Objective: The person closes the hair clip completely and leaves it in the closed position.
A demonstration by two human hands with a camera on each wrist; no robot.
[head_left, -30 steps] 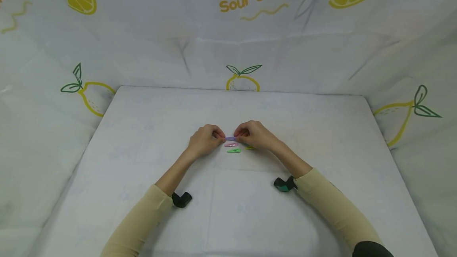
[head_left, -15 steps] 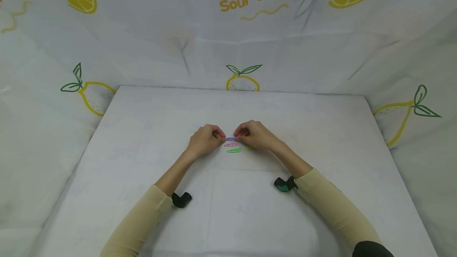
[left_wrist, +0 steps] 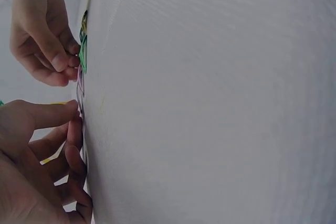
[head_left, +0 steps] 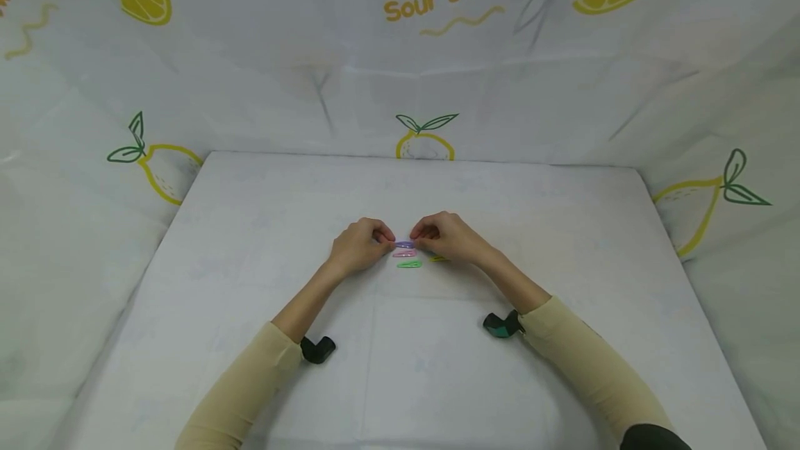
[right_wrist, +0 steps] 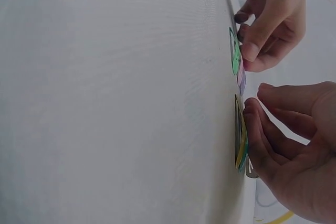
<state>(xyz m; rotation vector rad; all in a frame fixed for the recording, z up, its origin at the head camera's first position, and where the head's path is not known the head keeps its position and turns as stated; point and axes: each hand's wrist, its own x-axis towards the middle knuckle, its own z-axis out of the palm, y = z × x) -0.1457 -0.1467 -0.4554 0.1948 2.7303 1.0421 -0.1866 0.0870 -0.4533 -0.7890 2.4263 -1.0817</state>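
Small snap hair clips lie on the white table between the two hands. In the head view a purple hair clip (head_left: 405, 245) is farthest back, with a pink clip (head_left: 404, 253) and a green clip (head_left: 409, 264) in front of it. The left hand (head_left: 359, 247) pinches the purple clip's left end between thumb and forefinger. By its right end is the right hand (head_left: 455, 236); the right wrist view shows its thumb and forefinger apart with nothing between them. Under that hand lies a yellow clip (right_wrist: 241, 140), partly hidden in the head view, with a teal clip (right_wrist: 243, 162) beside it.
The white-covered table (head_left: 425, 367) spreads around the hands. A white curtain (head_left: 250, 75) printed with lemons hangs behind it and along both sides. Black wrist cameras, one on the left sleeve (head_left: 319, 351) and one on the right (head_left: 502, 325), hang low over the table.
The purple clip has turned from edge-on to lying flatter, a touch closer to the pink clip. Both hands stay almost where they were; the right forearm has shifted slightly right.
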